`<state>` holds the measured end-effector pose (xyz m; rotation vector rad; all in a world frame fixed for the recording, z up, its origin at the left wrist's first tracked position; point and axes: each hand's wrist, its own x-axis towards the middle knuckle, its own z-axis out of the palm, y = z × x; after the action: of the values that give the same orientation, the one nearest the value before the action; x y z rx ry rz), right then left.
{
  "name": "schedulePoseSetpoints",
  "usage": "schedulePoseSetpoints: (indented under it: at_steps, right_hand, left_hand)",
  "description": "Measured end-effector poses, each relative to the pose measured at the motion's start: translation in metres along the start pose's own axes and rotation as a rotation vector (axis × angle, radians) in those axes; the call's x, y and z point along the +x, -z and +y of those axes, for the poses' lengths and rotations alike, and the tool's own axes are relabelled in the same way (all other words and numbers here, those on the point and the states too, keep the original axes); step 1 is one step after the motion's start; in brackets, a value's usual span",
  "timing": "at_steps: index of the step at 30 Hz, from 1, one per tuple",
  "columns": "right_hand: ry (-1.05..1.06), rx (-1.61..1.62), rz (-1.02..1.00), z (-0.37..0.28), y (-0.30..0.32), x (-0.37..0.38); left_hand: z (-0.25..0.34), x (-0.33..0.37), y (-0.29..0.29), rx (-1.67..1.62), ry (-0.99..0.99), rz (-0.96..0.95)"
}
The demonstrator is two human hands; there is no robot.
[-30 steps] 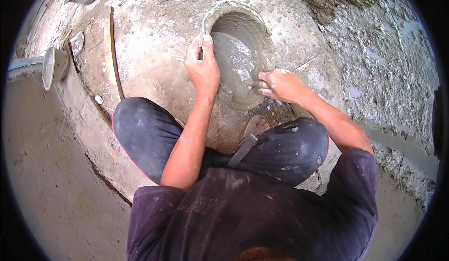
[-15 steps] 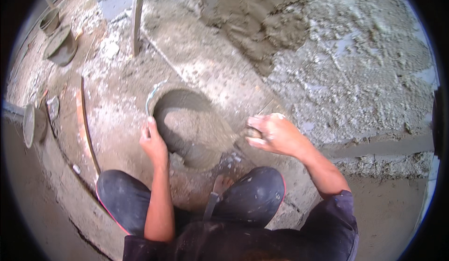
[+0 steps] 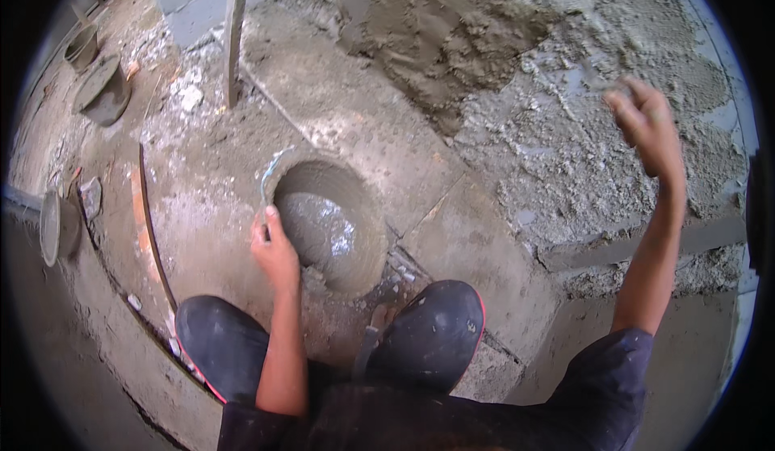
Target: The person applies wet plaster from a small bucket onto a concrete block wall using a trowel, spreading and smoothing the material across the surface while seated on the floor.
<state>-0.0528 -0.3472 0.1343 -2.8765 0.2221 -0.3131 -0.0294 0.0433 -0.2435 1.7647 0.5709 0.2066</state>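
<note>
My left hand (image 3: 276, 249) is closed at the near-left rim of a mortar-caked bucket (image 3: 367, 233), by its pale blue handle (image 3: 268, 178). Wet grey mortar (image 3: 315, 221) with a shiny patch lies inside the bucket, low below the rim. My right hand (image 3: 650, 124) is raised at the far right, its fingers curled round a trowel whose blade is smeared by motion and hard to make out. Below it spreads a rough mortar-covered surface (image 3: 557, 144), with a darker, wetter patch of mortar (image 3: 440, 39) to its left.
Two buckets (image 3: 105, 92) stand at the far left, and another round container (image 3: 58, 225) sits nearer. An upright wooden post (image 3: 236, 39) stands before grey blocks (image 3: 206, 3). A thin curved strip (image 3: 149, 217) lies left of my knees. A grey ledge (image 3: 646, 245) crosses at right.
My right hand has swung from beside the bucket far to the right, over the rough surface. The heap of mortar lifted at the bucket is gone from there. My left hand stays at the rim.
</note>
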Motion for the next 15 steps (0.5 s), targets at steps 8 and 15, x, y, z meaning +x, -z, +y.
schedulePoseSetpoints:
  at_steps: [8,15]
  right_hand:
    - [0.387,-0.339,-0.411,-0.02,-0.308,-0.094]
    - [0.583,-0.246,-0.485,-0.039,-0.365,-0.105]
  left_hand:
    - [0.007,-0.029,-0.01,-0.106,-0.233,-0.087]
    - [0.004,-0.037,0.001,-0.09,-0.248,-0.059]
